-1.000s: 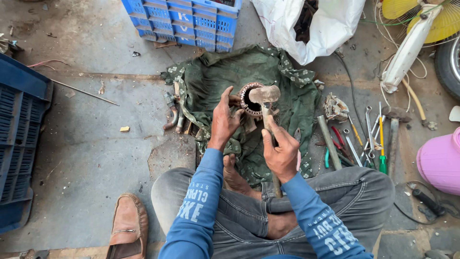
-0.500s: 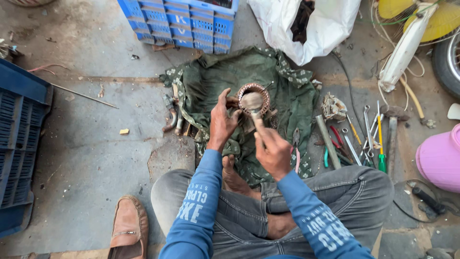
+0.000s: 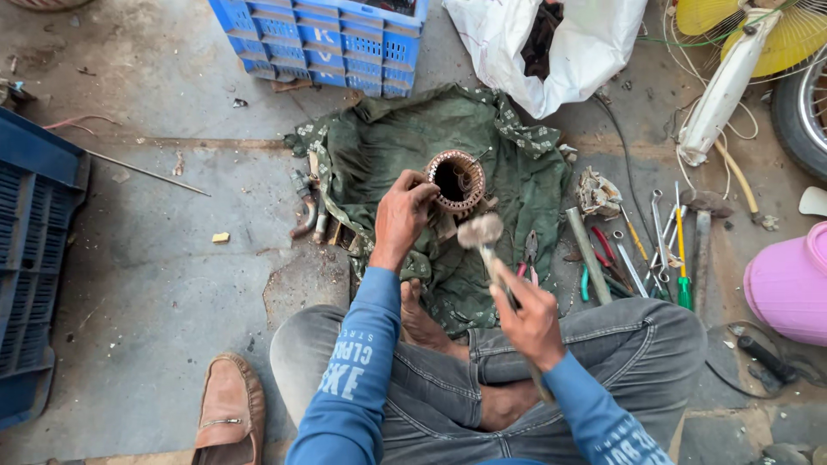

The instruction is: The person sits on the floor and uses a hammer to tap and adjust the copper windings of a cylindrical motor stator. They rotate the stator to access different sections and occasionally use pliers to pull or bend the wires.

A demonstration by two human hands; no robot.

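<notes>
I sit cross-legged on a concrete floor over a green cloth (image 3: pixel 388 146). A round motor stator (image 3: pixel 456 180) with copper windings stands upright on the cloth. My left hand (image 3: pixel 401 215) grips its near left rim. My right hand (image 3: pixel 530 317) holds a hammer (image 3: pixel 482 234) by the handle, its worn head raised just to the right of and nearer than the stator, not touching it.
Wrenches, pliers and screwdrivers (image 3: pixel 642 254) lie on the floor to the right. A blue crate (image 3: pixel 323 39) and a white sack (image 3: pixel 543 47) stand behind the cloth. Another blue crate (image 3: pixel 34 258) is at the left, a pink bucket (image 3: pixel 792 280) at the right, a brown shoe (image 3: pixel 226 413) near my knee.
The hammer head rested on the stator's top half a second ago; it has since swung back toward me and to the right. My left hand stays on the stator.
</notes>
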